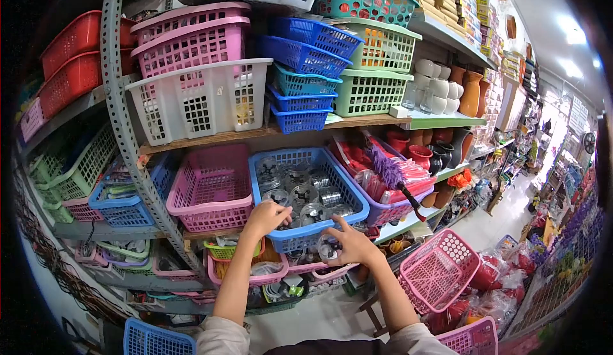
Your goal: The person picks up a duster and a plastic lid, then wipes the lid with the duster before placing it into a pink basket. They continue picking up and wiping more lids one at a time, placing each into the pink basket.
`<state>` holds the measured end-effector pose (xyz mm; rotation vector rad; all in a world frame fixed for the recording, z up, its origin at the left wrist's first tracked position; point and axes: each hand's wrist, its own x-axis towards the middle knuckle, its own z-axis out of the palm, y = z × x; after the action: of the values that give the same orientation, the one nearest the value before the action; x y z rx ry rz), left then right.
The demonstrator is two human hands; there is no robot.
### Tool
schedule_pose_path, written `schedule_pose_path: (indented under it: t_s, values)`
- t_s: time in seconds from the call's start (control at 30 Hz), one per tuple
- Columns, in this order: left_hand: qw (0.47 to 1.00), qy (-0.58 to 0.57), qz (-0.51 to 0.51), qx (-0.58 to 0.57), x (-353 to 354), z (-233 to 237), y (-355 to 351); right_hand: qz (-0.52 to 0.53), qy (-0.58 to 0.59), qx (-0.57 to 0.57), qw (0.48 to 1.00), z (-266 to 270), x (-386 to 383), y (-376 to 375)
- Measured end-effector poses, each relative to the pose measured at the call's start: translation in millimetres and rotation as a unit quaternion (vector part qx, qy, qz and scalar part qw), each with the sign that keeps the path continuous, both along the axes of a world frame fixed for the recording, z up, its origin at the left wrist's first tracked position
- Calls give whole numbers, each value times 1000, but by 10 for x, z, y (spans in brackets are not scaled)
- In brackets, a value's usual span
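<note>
A blue basket [357,217] on the shelf in front of me holds several small clear round containers [304,194]. My left hand [267,218] is at its front left rim, fingers curled together close to a clear container [278,196]. What those fingers grip, if anything, is hidden. Just outside the front right rim, my right hand [350,242] curves its thumb and fingers around another clear round container [327,248], with dark bits visible through it.
A pink basket [211,192] stands left of the blue one. To the right, a lilac basket [389,212] carries red packets and a purple duster [385,166]. Stacked baskets fill the shelf above. A metal post [118,87] rises at left; a pink basket [440,272] sits low right.
</note>
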<state>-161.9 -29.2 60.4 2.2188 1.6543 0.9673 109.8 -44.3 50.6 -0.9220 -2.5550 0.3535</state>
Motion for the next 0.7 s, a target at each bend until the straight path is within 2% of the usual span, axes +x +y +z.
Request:
schedule_pose_path:
  t_s: [0.07,0.13,0.2,0.27,0.33,0.4,0.47,0.6,0.67,0.7]
  values:
    - [996,-10,11,-88,32,28,-80,9,17,22,1000,-85,8,27]
    - [997,-16,25,-65,47,-55,-94,19,36,45,998,-139,11,15]
    - [998,-21,50,8,113,-70,-129,20,47,58,997,-166,15,-9]
    - [997,-19,67,-22,132,-33,-155,24,50,72,996,-177,37,-47]
    - [996,-31,64,57,113,-91,-122,27,52,84,995,-176,56,-105]
    - [996,-15,69,55,-24,-160,54,29,75,79,994,-161,77,-183]
    - [951,108,215,194,-126,-153,173,26,57,76,995,-151,129,-238]
    - [943,95,280,155,-419,-310,641,20,47,69,996,-146,226,-383]
    - [935,72,332,101,-522,-379,862,6,27,32,999,-169,274,-453]
    - [942,55,328,49,-499,-239,823,4,15,21,1000,-142,301,-511]
